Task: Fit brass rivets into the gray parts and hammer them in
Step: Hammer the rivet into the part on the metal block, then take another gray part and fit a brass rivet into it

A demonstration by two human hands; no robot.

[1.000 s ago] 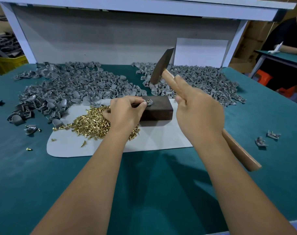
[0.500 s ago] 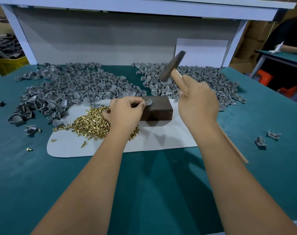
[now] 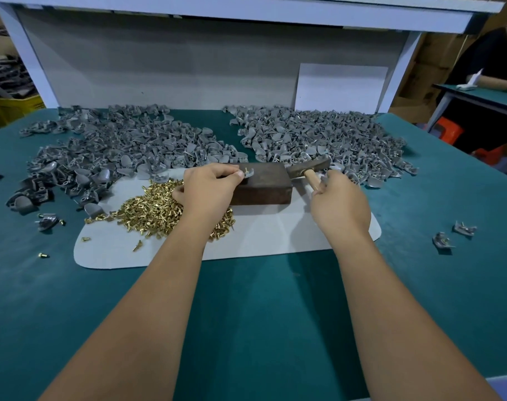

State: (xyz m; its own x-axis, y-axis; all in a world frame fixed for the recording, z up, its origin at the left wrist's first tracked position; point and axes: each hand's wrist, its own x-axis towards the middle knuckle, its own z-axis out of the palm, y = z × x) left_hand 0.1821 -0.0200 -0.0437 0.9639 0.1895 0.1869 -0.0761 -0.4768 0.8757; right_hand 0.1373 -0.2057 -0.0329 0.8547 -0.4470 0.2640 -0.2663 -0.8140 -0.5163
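My left hand (image 3: 207, 192) pinches a small gray part (image 3: 249, 173) with a brass rivet standing in it, pressed onto the left top of a dark block (image 3: 264, 185). My right hand (image 3: 340, 204) grips the wooden handle of a hammer (image 3: 308, 169); its dark head lies low at the block's right end, beside the right pile. A heap of brass rivets (image 3: 157, 211) lies on the pale mat (image 3: 275, 238), partly hidden under my left wrist.
Two large piles of gray parts lie behind the mat, the left pile (image 3: 116, 151) and the right pile (image 3: 321, 137). Two loose parts (image 3: 454, 234) sit on the green table at right. A white back panel closes the rear. Another person sits at far right.
The hammer has come down from a raised position over the block to its right end. My right hand dropped with it. My left hand stayed on the part.
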